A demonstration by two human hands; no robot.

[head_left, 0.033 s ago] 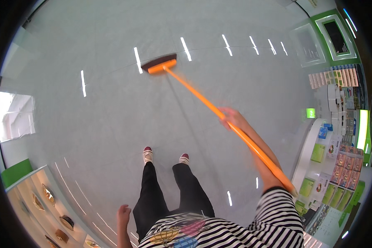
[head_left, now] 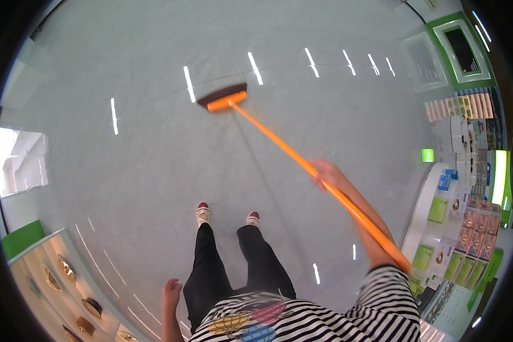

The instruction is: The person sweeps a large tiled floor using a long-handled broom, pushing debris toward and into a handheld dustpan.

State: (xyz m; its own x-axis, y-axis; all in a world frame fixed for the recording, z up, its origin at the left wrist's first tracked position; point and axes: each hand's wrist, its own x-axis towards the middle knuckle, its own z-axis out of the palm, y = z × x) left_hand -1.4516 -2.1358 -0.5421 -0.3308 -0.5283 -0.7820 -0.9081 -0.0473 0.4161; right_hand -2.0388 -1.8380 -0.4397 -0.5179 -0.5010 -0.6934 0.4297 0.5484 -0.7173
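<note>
While the left hand (head_left: 171, 293) hangs beside the leg (head_left: 208, 259), can't tell if its fingers touch, the right hand (head_left: 329, 175) is clamped round the broom (head_left: 288, 150) mid-handle; long axis diagonal, brush head (head_left: 227, 102) ahead-left of those fingers, at the floor (head_left: 137, 176).

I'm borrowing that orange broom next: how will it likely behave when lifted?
The long orange handle shows no bend, so it is probably stiff. Being held in the right hand alone, the broom seems fairly light. Its wide head sits at the far end, so it may dip when lifted.
</note>
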